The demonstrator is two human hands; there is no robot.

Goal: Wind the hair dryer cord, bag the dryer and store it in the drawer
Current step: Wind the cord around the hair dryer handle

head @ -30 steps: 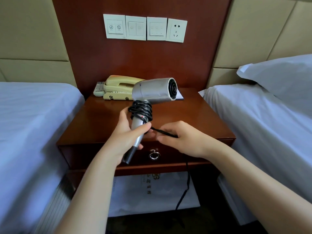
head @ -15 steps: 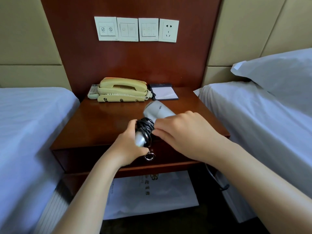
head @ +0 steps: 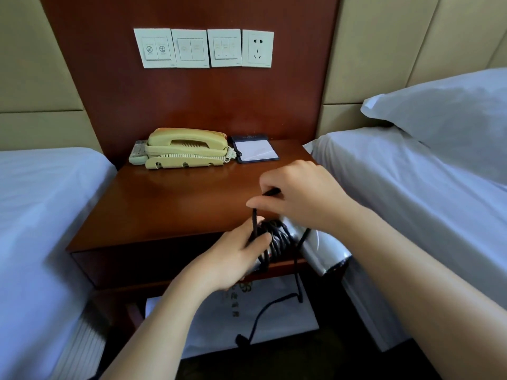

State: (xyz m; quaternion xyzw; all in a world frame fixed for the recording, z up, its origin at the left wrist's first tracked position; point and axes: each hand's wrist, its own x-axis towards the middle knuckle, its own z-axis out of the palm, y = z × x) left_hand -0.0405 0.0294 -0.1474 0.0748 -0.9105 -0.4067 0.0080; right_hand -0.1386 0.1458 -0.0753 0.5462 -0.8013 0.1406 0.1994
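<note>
The left hand point(head: 236, 259) has its fingers clamped round the handle of the dryer point(head: 321, 248), where the cord point(head: 277, 239) is wound in black coils, while the right hand point(head: 304, 198) at 1 o'clock from it has its fingers pinched together on a strand of cord rising from the coils. The dryer hangs in the air at the front edge of the desk point(head: 175, 204), before the drawer point(head: 153, 261), its silver barrel pointing to 4 o'clock, and a loose tail of cord drops towards 6 o'clock over a white bag point(head: 274, 322) under the desk. At 11 o'clock, at the back of the desk, sit a phone point(head: 186, 148) and a notepad point(head: 256, 150).
</note>
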